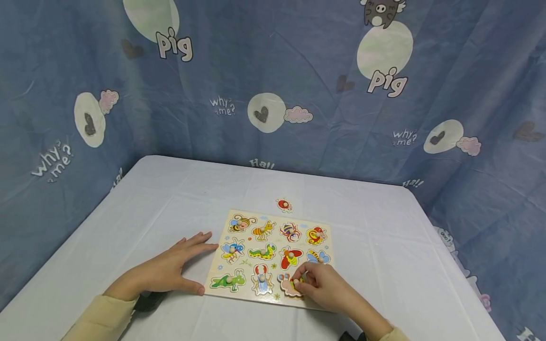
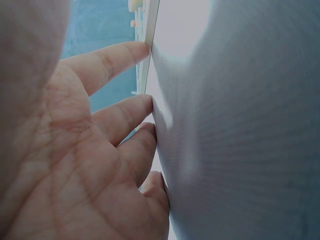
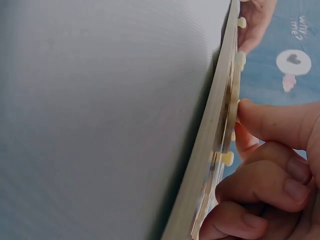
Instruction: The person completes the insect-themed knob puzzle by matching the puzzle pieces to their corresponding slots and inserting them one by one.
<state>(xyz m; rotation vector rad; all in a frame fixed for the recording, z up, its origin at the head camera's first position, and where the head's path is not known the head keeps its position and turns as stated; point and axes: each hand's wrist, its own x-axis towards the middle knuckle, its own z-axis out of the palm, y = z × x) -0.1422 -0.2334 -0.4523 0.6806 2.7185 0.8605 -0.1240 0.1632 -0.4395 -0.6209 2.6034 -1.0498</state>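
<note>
A wooden peg puzzle board [image 1: 273, 301] with insect pictures lies flat on the white table. My right hand [image 1: 326, 286] pinches a pink, snail-like puzzle piece [image 1: 286, 285] by its knob at the board's lower right. In the right wrist view this piece [image 3: 231, 117] stands slightly proud of the board, and whether it sits in its recess I cannot tell. With fingers spread, my left hand [image 1: 170, 267] touches the board's left edge; its fingertips rest on the table in the left wrist view. Beyond the board's far edge lies a red ladybug piece [image 1: 284, 205].
Several knobbed pieces, among them a caterpillar [image 1: 256, 254], a green grasshopper [image 1: 219, 282] and a blue beetle [image 1: 262, 286], sit on the board. A blue printed curtain [image 1: 324, 142] hangs behind and beside the white-covered table [image 1: 384, 237].
</note>
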